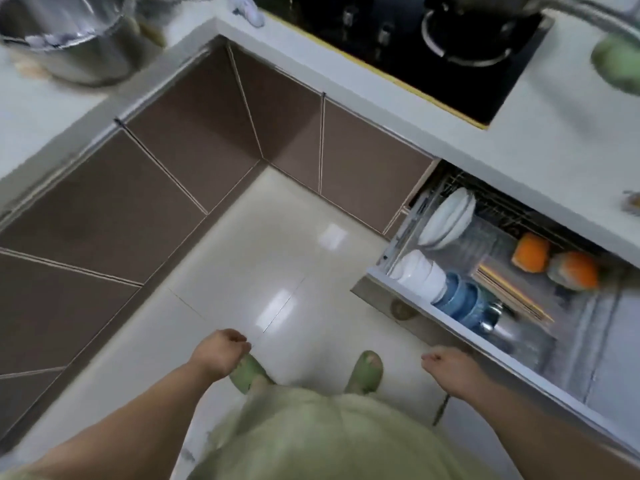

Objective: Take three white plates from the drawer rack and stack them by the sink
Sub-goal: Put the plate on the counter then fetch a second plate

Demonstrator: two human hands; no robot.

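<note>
The drawer rack (391, 271) stands pulled out at the right, under the counter. White plates (446, 218) stand on edge in its back left corner. White bowls (422, 273) and blue bowls (457, 299) lie in front of them. My left hand (221, 351) hangs over the floor with fingers curled and nothing in it. My right hand (446, 363) hovers near the drawer's front edge, fingers curled, holding nothing. The frame is blurred. No sink is in view.
A black gas hob (433, 46) sits in the white counter (540, 140) above the drawer. A steel pot (69, 36) stands on the left counter. Orange items (554, 261) lie in the drawer. Brown cabinet doors (173, 161) line the corner. My feet wear green slippers (363, 372).
</note>
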